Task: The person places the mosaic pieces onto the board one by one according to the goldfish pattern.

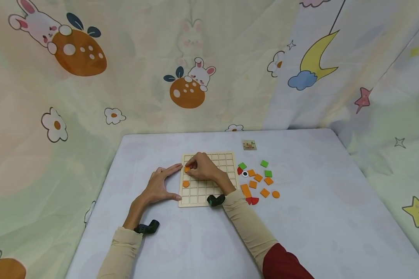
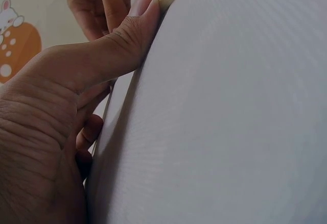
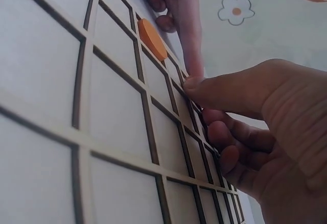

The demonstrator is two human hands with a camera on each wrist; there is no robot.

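The right hand pinches an orange piece between thumb and fingers at the left column of the grid board on the desk. The left hand has its fingers extended, touching the board's left edge. The piece looks light, stiff and hard to break, though smooth sides might slip; 2 opposite edges seem the best hold, leaving its underside free. The board looks light too, so bracing its rim makes sense.

Matt wood and cloth, seen from here
Grid board: pale wood, smooth. Orange disc: smooth, matt. Table cover: matt cloth. Backdrop: creased cloth. Wrist cameras: semi-gloss plastic.
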